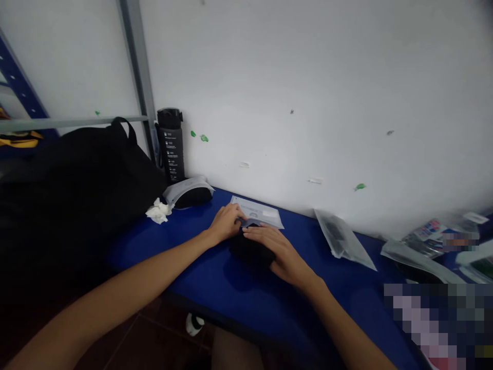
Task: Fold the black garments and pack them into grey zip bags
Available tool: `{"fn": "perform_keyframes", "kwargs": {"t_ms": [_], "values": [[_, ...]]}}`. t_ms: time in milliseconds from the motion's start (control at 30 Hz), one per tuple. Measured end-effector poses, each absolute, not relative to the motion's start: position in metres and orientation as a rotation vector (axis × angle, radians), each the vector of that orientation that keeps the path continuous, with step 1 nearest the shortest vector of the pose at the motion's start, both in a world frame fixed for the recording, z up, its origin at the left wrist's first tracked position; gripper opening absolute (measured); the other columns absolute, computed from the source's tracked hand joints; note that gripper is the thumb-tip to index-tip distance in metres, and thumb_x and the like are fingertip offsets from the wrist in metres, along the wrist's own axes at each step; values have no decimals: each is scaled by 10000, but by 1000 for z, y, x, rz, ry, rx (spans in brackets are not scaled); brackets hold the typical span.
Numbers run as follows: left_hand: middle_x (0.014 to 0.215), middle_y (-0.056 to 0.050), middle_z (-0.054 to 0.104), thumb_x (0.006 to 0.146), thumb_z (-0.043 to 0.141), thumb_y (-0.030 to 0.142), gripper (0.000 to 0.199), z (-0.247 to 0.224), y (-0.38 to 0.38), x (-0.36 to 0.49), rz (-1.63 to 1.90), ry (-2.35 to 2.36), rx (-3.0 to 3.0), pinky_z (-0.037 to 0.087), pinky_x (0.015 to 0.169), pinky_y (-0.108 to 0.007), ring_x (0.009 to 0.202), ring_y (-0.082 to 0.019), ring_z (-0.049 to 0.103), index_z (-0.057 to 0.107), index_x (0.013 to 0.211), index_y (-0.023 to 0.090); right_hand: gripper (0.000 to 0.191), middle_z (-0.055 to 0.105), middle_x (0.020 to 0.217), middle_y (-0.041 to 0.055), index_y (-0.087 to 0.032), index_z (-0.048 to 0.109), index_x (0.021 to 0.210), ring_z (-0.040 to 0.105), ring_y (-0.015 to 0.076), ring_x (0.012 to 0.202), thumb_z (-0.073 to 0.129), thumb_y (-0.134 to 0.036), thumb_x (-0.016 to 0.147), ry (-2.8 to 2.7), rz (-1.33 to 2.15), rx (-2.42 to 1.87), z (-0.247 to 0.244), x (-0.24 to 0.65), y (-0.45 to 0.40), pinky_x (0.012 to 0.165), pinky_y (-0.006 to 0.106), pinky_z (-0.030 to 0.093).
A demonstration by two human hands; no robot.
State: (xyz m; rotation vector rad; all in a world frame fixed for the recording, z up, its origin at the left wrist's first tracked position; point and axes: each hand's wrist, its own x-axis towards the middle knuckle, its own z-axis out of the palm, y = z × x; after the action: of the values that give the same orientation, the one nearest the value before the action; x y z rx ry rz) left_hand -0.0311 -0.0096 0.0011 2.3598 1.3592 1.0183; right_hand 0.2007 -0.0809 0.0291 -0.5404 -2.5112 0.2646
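A frosted plastic bag [264,213] with printing lies flat on the blue table, its near edge toward me. My left hand [227,223] is at the bag's near left side, fingers curled and closed on its edge. A soft black bundle [250,252], its exact kind unclear, sits just in front of the bag. My right hand [283,252] grips this bundle from the right, fingers over its top and thumb low on the near side. The bundle's far end meets the bag's edge; whether it is inside is hidden by my fingers.
To the left stand a large black bag [77,205] and a dark bottle [172,146]. Nearby are a filled frosted pouch [190,192] and crumpled tissue [158,210]. Another frosted bag [342,239] lies right, before more packets [419,259]. The white wall [269,92] borders the table [208,277].
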Motion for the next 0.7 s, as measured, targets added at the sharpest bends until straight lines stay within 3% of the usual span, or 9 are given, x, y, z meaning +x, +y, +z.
{"fn": "perform_keyframes", "kwargs": {"t_ms": [133, 267, 467, 600, 700], "values": [[906, -40, 657, 871, 574, 140, 143, 9, -21, -30, 1030, 1064, 2372, 499, 808, -328, 871, -216, 621, 706, 844, 186, 828, 470, 1659, 44, -367, 405, 1622, 442, 269, 1532, 461, 13, 888, -2417, 44, -561, 33, 200, -83, 1284, 589, 314], [906, -19, 647, 860, 622, 210, 60, 15, -29, -24, 1075, 956, 2328, 496, 785, -324, 826, -203, 621, 632, 916, 191, 844, 494, 1642, 43, -378, 414, 1622, 447, 261, 1530, 448, 42, 891, -2418, -37, -570, 26, 201, -78, 1278, 606, 322], [1213, -105, 693, 762, 742, 197, 431, 13, -25, -22, 1051, 759, 2447, 536, 977, -374, 1115, -277, 673, 664, 1186, 186, 899, 596, 1552, 72, -305, 523, 1560, 519, 256, 1477, 465, 73, 747, -2473, 129, -610, 12, 206, -62, 1260, 595, 361], [1419, -119, 649, 806, 671, 104, 631, 12, -26, -22, 1030, 761, 2545, 495, 1112, -431, 1308, -289, 625, 606, 1421, 229, 819, 609, 1532, 129, -207, 565, 1524, 542, 282, 1460, 494, 35, 745, -2462, 266, -801, 6, 209, -56, 1251, 551, 391], [1471, -113, 628, 726, 595, -26, 789, 11, -32, -16, 1036, 762, 2594, 474, 1154, -456, 1378, -285, 586, 576, 1473, 229, 792, 618, 1523, 125, -188, 582, 1494, 556, 278, 1446, 489, 41, 741, -2416, 239, -1022, 4, 209, -56, 1210, 482, 450]]}}
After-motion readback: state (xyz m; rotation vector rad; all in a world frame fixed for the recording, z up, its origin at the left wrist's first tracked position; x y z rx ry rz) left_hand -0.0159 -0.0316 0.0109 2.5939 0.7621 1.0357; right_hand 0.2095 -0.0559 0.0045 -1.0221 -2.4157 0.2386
